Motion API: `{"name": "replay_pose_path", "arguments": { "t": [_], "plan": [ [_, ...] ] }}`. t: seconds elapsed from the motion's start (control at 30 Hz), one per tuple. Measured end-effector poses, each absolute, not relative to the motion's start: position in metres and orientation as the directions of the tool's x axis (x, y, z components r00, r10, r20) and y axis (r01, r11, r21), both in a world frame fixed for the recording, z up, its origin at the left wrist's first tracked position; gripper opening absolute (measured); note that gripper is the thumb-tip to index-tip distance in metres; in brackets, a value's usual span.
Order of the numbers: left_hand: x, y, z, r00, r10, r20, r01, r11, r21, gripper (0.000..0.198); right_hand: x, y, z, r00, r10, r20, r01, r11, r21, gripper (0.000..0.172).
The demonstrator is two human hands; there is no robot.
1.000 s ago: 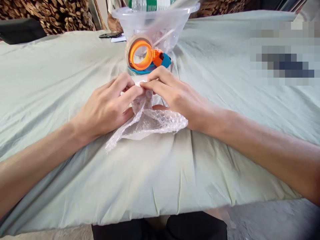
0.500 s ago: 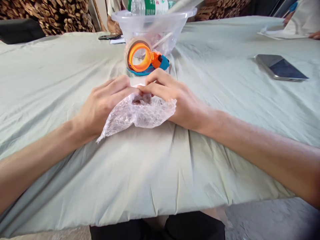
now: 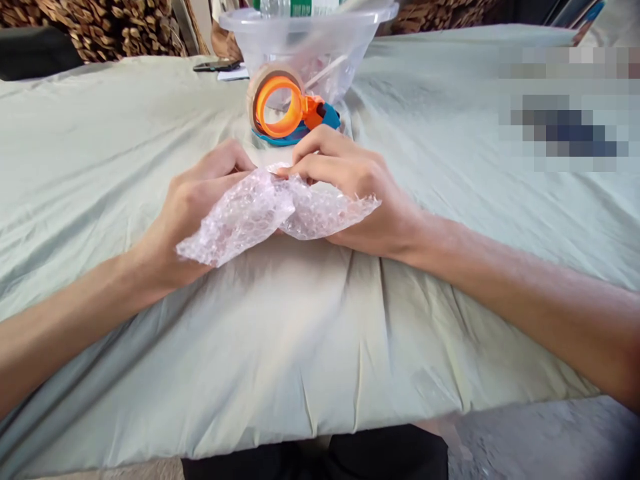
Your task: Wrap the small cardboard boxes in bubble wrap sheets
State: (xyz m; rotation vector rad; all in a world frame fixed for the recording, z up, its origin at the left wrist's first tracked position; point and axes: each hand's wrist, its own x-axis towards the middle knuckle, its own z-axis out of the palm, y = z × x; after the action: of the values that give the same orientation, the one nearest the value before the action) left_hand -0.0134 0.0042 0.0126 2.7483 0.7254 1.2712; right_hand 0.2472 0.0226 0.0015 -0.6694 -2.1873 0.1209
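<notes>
A crumpled piece of clear bubble wrap (image 3: pixel 245 217) is gathered between my two hands, just above the cloth-covered table. My left hand (image 3: pixel 200 203) is closed on its left part, the fingertips hidden behind the plastic. With thumb and forefinger near the top middle, my right hand (image 3: pixel 355 187) pinches the wrap. Its two ends fan out toward me, left and right. Whatever may lie inside the folds is hidden. Just beyond my hands a tape dispenser (image 3: pixel 281 107) with an orange hub, a blue base and a roll of brown tape rests on the cloth.
A clear plastic tub (image 3: pixel 310 40) holding a bottle with a green label (image 3: pixel 300 7) stands behind the dispenser. A phone (image 3: pixel 217 66) lies near another person's hand (image 3: pixel 226 45). A pixelated patch covers the right side. Stacked firewood (image 3: pixel 130 30) lines the back.
The bubble wrap has been folded over at the middle, covering the dark spot seen there before, and its ends have spread wider. My left hand has shifted slightly left.
</notes>
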Motion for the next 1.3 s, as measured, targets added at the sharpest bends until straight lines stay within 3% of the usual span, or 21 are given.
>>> {"name": "replay_pose_path", "arguments": {
  "t": [0.1,0.2,0.33,0.47,0.7,0.8,0.9,1.1,1.2,1.3],
  "plan": [
    [-0.012,0.0,0.014,0.589,0.367,0.72,0.389,-0.91,0.146,0.011,0.247,0.021,0.003,-0.533,0.498,0.684,0.429,0.856,-0.289,0.021],
    [-0.007,-0.001,0.013,0.543,0.35,0.763,0.417,-0.901,0.117,0.025,0.247,0.018,0.004,-0.54,0.472,0.697,0.429,0.867,-0.255,0.009],
    [-0.002,0.003,0.01,0.457,0.366,0.81,0.486,-0.866,0.118,0.038,0.249,0.019,0.003,-0.534,0.462,0.708,0.38,0.879,-0.287,0.016],
    [-0.006,0.012,0.004,0.396,0.412,0.821,0.525,-0.835,0.166,0.035,0.25,0.023,0.003,-0.545,0.43,0.719,0.353,0.896,-0.269,0.017],
    [-0.009,0.016,-0.003,0.315,0.498,0.808,0.527,-0.8,0.287,0.029,0.25,0.014,0.012,-0.548,0.521,0.654,0.451,0.843,-0.293,0.022],
    [-0.006,0.009,0.0,0.326,0.475,0.817,0.524,-0.811,0.263,0.029,0.249,0.015,0.012,-0.532,0.545,0.648,0.446,0.831,-0.332,0.023],
    [-0.003,-0.004,0.001,0.333,0.436,0.836,0.559,-0.805,0.197,0.044,0.248,0.013,0.011,-0.485,0.566,0.667,0.457,0.814,-0.358,0.027],
    [0.001,-0.025,-0.001,0.252,0.408,0.878,0.721,-0.684,0.111,0.015,0.245,0.0,0.013,-0.393,0.596,0.701,0.434,0.792,-0.43,0.02],
    [0.004,-0.028,0.0,0.25,0.403,0.881,0.731,-0.675,0.101,0.012,0.246,0.0,0.014,-0.388,0.629,0.674,0.449,0.768,-0.457,0.019],
    [0.006,-0.028,0.003,0.339,0.366,0.867,0.681,-0.731,0.042,0.015,0.246,0.004,0.014,-0.437,0.589,0.679,0.453,0.797,-0.4,0.029]
  ]
}}
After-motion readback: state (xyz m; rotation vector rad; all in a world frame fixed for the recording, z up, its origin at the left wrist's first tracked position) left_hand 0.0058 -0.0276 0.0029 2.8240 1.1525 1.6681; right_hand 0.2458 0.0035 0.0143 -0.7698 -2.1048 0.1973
